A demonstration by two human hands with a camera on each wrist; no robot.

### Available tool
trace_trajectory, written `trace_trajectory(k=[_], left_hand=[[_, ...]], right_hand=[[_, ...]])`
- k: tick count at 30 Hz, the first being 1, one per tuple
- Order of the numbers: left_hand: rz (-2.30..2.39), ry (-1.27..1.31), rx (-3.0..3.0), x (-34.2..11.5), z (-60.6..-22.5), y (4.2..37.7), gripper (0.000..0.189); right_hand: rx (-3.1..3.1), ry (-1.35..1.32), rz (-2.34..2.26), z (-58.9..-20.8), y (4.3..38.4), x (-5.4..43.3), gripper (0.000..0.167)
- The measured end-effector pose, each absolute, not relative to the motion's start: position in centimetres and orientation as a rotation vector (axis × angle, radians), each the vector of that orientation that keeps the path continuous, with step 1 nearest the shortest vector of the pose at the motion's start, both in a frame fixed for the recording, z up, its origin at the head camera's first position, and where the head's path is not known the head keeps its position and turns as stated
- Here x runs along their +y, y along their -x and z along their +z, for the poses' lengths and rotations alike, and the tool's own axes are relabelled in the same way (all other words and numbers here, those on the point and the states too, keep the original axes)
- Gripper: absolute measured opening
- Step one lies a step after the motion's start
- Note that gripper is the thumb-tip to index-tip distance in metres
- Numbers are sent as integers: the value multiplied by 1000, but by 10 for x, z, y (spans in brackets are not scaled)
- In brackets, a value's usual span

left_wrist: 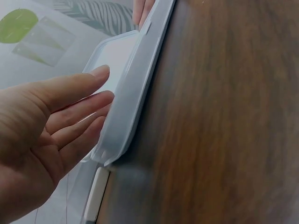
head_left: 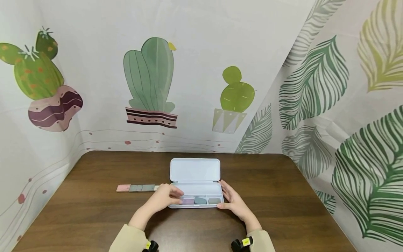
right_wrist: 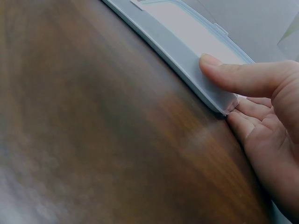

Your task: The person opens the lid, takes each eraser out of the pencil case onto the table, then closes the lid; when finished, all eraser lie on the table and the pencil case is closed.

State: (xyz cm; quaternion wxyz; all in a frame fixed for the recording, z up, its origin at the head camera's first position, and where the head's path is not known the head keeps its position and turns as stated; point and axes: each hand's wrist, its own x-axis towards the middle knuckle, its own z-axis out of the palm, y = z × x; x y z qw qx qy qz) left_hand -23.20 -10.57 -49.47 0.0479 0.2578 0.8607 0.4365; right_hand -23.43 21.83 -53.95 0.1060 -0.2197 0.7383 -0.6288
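Observation:
A white pencil case (head_left: 196,189) lies on the table with its lid (head_left: 195,169) raised at the back. In its front compartments sit a purple block (head_left: 188,202), a blue-grey block (head_left: 200,200) and a grey block (head_left: 214,201). My left hand (head_left: 165,197) reaches over the case's left end, fingertips beside the purple block; in the left wrist view its thumb and fingers stand apart with nothing between them. My right hand (head_left: 233,201) holds the right end of the case, its thumb (right_wrist: 229,77) at the front wall and its fingers along the side.
A row of flat blocks, one pink (head_left: 123,188) and others grey (head_left: 141,188), lies left of the case; its pale right end (left_wrist: 96,193) reaches close to the case, partly behind my left hand. A patterned cloth (head_left: 201,87) hangs behind the brown table (head_left: 267,189).

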Motion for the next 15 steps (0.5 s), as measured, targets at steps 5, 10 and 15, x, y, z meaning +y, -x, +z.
trace_trajectory(k=[5,10,15], left_hand=[[1329,-793,2648,-101,-498,229,21],[1282,-809,2656,-98,-499,226,24],[1236,-834,2675,-94,-499,224,27]], right_hand=[[2172,643,-1855,-539,234,217,96],[2178,646,-1850,-538,234,217,96],[2179,640,-1842,-538,233,218,97]])
